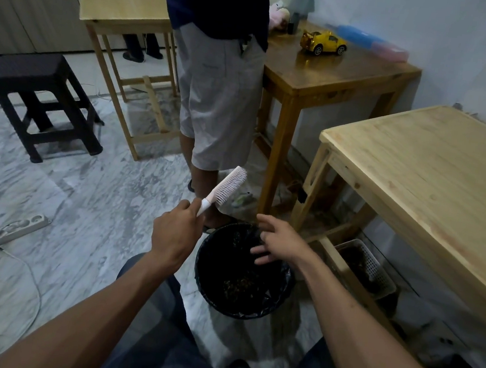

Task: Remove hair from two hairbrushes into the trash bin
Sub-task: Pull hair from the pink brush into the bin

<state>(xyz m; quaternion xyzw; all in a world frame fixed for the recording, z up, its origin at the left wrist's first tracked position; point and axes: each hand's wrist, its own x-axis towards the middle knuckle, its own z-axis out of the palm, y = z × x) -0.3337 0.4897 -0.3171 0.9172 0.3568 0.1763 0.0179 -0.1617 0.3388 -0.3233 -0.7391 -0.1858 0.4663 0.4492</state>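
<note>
On a grey-veined marble floor [90, 197], a round black bag-lined trash bin [244, 277] stands near the person's knees, dark hair inside. The left hand [174, 236] clenches the handle of a pale pink plastic hairbrush [224, 189], raised just left of the bin. The right hand [277, 241] hovers over the bin, fingers spread and empty. Pale wooden tables [434, 174] stand right and far; a dark stool [40, 102] sits far left.
</note>
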